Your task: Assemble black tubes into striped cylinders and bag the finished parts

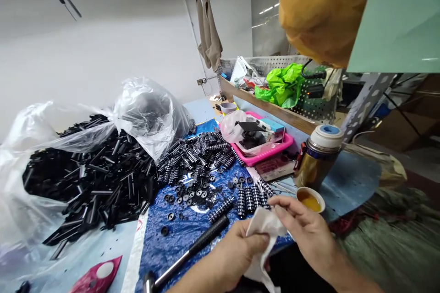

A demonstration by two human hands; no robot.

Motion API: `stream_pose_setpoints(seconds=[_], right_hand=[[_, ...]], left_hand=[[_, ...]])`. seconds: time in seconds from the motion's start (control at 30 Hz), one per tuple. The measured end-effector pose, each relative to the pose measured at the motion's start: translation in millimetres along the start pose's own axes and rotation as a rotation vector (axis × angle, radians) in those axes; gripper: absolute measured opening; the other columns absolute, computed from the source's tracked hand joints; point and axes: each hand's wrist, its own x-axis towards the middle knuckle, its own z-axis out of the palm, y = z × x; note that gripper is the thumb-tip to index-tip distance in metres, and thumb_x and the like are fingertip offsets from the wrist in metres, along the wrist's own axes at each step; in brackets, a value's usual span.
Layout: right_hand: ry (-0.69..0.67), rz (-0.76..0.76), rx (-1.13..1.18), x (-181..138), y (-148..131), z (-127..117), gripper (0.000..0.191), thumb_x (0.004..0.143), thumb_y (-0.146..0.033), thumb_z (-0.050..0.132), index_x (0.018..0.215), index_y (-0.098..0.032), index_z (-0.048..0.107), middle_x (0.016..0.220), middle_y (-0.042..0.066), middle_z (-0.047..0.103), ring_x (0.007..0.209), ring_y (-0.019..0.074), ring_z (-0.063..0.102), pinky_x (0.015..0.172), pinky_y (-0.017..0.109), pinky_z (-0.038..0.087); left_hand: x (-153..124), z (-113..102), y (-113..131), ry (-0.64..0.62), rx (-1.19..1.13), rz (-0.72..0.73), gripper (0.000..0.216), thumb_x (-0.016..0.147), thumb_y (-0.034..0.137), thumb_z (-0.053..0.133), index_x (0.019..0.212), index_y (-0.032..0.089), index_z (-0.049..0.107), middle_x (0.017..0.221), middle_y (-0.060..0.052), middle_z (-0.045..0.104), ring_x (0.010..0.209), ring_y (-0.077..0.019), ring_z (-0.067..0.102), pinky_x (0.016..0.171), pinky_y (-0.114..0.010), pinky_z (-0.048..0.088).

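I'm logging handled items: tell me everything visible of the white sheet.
The white sheet looks thin, soft and crumpled; paper or cloth, I can't tell. The left hand pinches it near the blue tarp's close edge. Part bunches above the grip, part hangs below. The right hand is at its upper right; whether it grips the sheet is unclear.

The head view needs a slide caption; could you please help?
Left hand gripping a white sheet, right hand alongside, hammer nearby.

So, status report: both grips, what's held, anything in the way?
Left grip closed on crumpled white sheet. Right grip at its edge, pinch unclear. Cup of amber liquid close beyond; nothing blocking.
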Motion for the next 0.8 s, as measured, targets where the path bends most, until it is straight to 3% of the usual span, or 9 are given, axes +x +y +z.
stream_pose_setpoints(seconds=[0.1, 0.17, 0.27, 0.37, 0.43, 0.5, 0.57, 0.67, 0.8], right_hand=[[-0.025, -0.093, -0.196, 26.1, -13.9, -5.4, 0.029, 0.088, -0.048, 0.066, 0.102, -0.023, 0.072, 0.093, 0.006, 0.073, 0.083, 0.0207, 0.067, 0.077, 0.031, 0.054], [-0.115, -0.073, -0.255, 40.7, -23.3, -2.5, 0.035, 0.086, -0.049, 0.068, 0.11, -0.024, 0.071, 0.101, 0.007, 0.073, 0.093, 0.0238, 0.067, 0.086, 0.035, 0.052], [-0.363, 0.125, -0.008, 48.0, -27.9, 15.8, 0.056, 0.087, -0.058, 0.065, 0.131, -0.023, 0.061, 0.11, 0.009, 0.072, 0.1, 0.0252, 0.066, 0.089, 0.038, 0.053], [-0.557, 0.343, 0.328, 41.7, -21.6, 41.7, 0.065, 0.09, -0.069, 0.054, 0.131, -0.019, 0.062, 0.102, 0.01, 0.073, 0.085, 0.0224, 0.067, 0.078, 0.037, 0.054], [-0.52, 0.434, 0.394, 37.3, -16.8, 55.0, 0.062, 0.089, -0.069, 0.055, 0.123, -0.019, 0.067, 0.098, 0.009, 0.074, 0.081, 0.021, 0.067, 0.077, 0.036, 0.054], [-0.391, 0.455, 0.392, 35.8, -14.1, 62.2, 0.054, 0.087, -0.064, 0.062, 0.118, -0.02, 0.07, 0.101, 0.008, 0.074, 0.089, 0.0217, 0.067, 0.082, 0.035, 0.053], [-0.297, 0.466, 0.401, 35.7, -13.8, 64.8, 0.052, 0.087, -0.061, 0.065, 0.119, -0.021, 0.07, 0.104, 0.008, 0.073, 0.091, 0.0218, 0.066, 0.078, 0.032, 0.053], [-0.27, 0.504, 0.501, 33.1, -16.1, 67.3, 0.054, 0.087, -0.061, 0.064, 0.126, -0.024, 0.064, 0.088, 0.003, 0.07, 0.07, 0.0165, 0.062, 0.054, 0.025, 0.045], [-0.238, 0.471, 0.71, 24.6, -17.2, 76.6, 0.045, 0.09, -0.059, 0.062, 0.116, -0.023, 0.064, 0.059, -0.006, 0.046, 0.058, 0.0116, 0.05, 0.059, 0.024, 0.044]], left_hand=[[2.4, -13.0, 14.3, 0.113, -0.061, 0.083, 0.037, 0.062, 0.046, 0.079, 0.063, 0.017, 0.055, 0.048, 0.005, 0.049, 0.043, -0.0086, 0.042, 0.049, -0.023, 0.033], [3.7, -20.8, 24.5, 0.156, -0.114, 0.126, 0.042, 0.063, 0.05, 0.08, 0.062, 0.018, 0.053, 0.047, 0.005, 0.048, 0.043, -0.0083, 0.04, 0.048, -0.023, 0.031], [5.6, -26.7, 32.2, 0.164, -0.143, 0.187, 0.047, 0.062, 0.056, 0.081, 0.061, 0.017, 0.055, 0.046, 0.004, 0.047, 0.042, -0.0087, 0.04, 0.047, -0.024, 0.03], [6.3, -28.0, 31.2, 0.099, -0.146, 0.187, 0.054, 0.059, 0.062, 0.083, 0.06, 0.016, 0.056, 0.048, 0.002, 0.049, 0.043, -0.0087, 0.042, 0.048, -0.024, 0.031], [5.5, -29.0, 29.3, 0.049, -0.156, 0.15, 0.056, 0.052, 0.061, 0.088, 0.063, 0.015, 0.058, 0.051, 0.003, 0.051, 0.045, -0.008, 0.043, 0.049, -0.024, 0.031], [3.8, -31.0, 27.2, 0.008, -0.157, 0.094, 0.057, 0.044, 0.056, 0.093, 0.066, 0.014, 0.061, 0.052, 0.004, 0.051, 0.046, -0.0074, 0.043, 0.05, -0.023, 0.031], [2.0, -33.3, 24.1, -0.023, -0.142, 0.046, 0.057, 0.043, 0.056, 0.094, 0.067, 0.013, 0.063, 0.054, 0.003, 0.052, 0.047, -0.0077, 0.044, 0.049, -0.023, 0.031], [1.6, -35.8, 14.8, -0.067, -0.137, 0.016, 0.057, 0.053, 0.065, 0.086, 0.065, 0.016, 0.061, 0.049, 0.004, 0.049, 0.043, -0.0083, 0.04, 0.046, -0.024, 0.029], [4.6, -36.6, 1.0, -0.118, 0.04, 0.044, 0.062, 0.068, 0.079, 0.067, 0.06, 0.019, 0.052, 0.044, 0.006, 0.037, 0.04, -0.0085, 0.03, 0.045, -0.026, 0.022]])
